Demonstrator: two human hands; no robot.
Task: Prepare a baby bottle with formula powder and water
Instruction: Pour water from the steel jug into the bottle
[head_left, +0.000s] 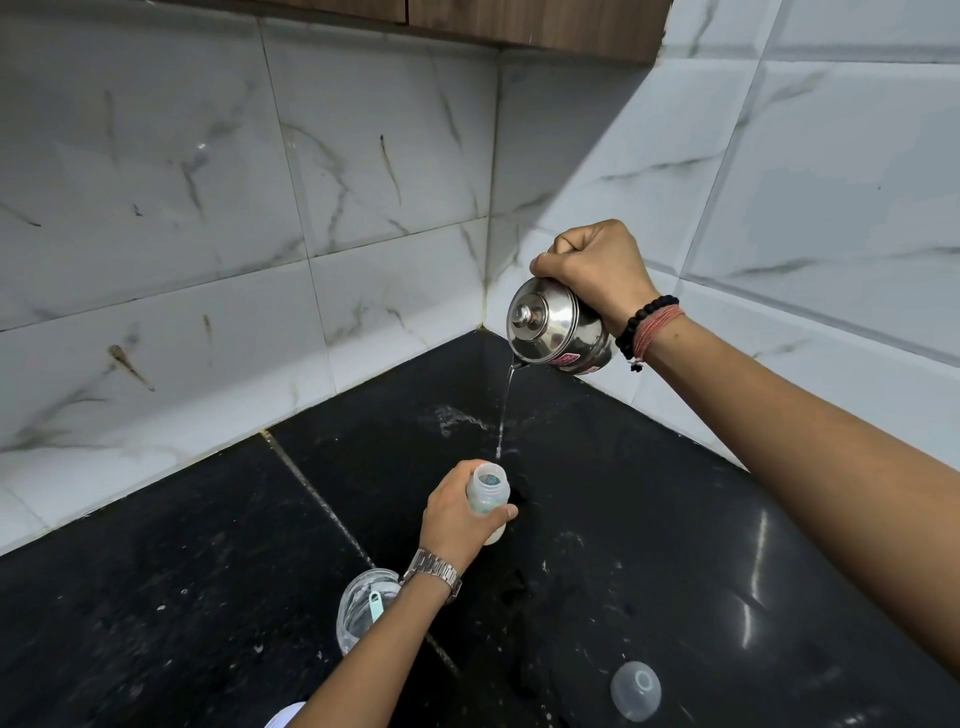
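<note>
Right hand (597, 265) tilts kettle (558, 327) | water streams | left hand (457, 514) grips bottle (488, 493)

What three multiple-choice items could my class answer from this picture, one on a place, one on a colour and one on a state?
1. Where does the clear bottle cap lie?
A. on the counter, near right
B. on the bottle
C. in the kettle

2. What colour is the countertop?
A. white
B. black
C. brown

3. How is the steel kettle held?
A. upright on the counter
B. lying on its side
C. tilted, pouring water

Answers: 1 A, the cap lies apart from the open baby bottle that the left hand grips. 2 B, the stone is black. 3 C, the right hand tips it and a stream falls toward the bottle's mouth.
</note>
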